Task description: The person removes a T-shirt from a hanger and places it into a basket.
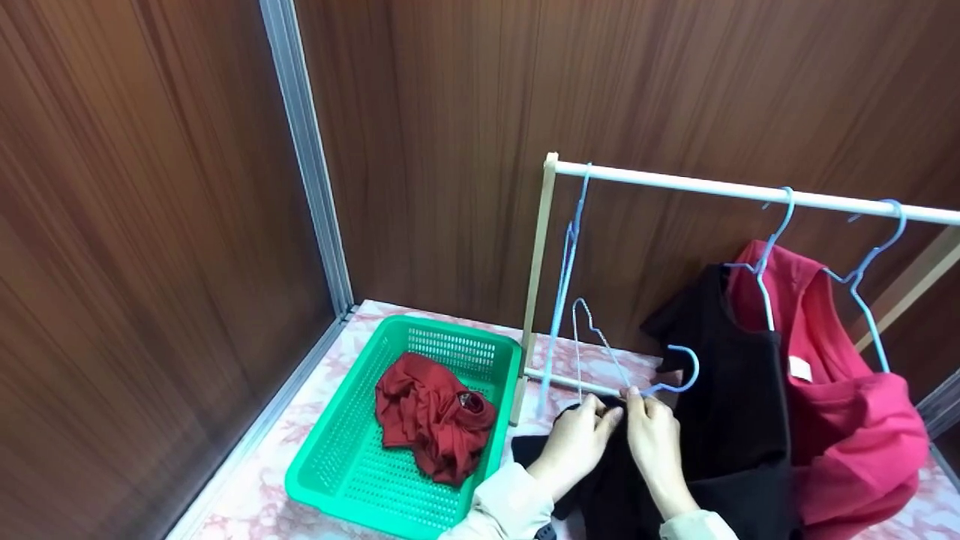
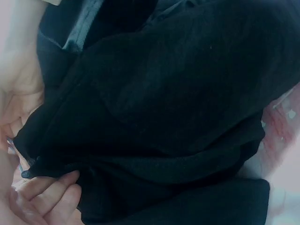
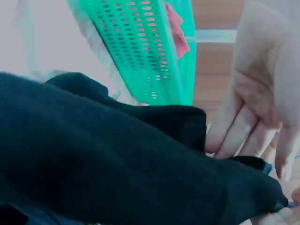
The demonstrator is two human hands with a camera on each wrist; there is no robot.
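In the head view my left hand (image 1: 577, 439) and right hand (image 1: 652, 442) are side by side at the upper edge of a black garment (image 1: 607, 487). Both pinch its cloth between thumb and fingers. A hanger's blue hook (image 1: 694, 367) sticks out to the right, just above my right hand; most of that hanger is hidden by the hands and cloth. The garment (image 2: 164, 117) fills most of the left wrist view, its gathered edge held at the left. The right wrist view shows its black cloth (image 3: 117, 159) bunched at the fingertips.
Left of the hands stands a green basket (image 1: 322, 469) holding a crumpled dark red garment (image 1: 431, 420). A rack's white rail (image 1: 675, 182) carries a bare blue hanger (image 1: 566, 262), a black top (image 1: 742, 390) and a red top (image 1: 855, 450). A thin wire loop (image 1: 592, 328) rises behind my hands.
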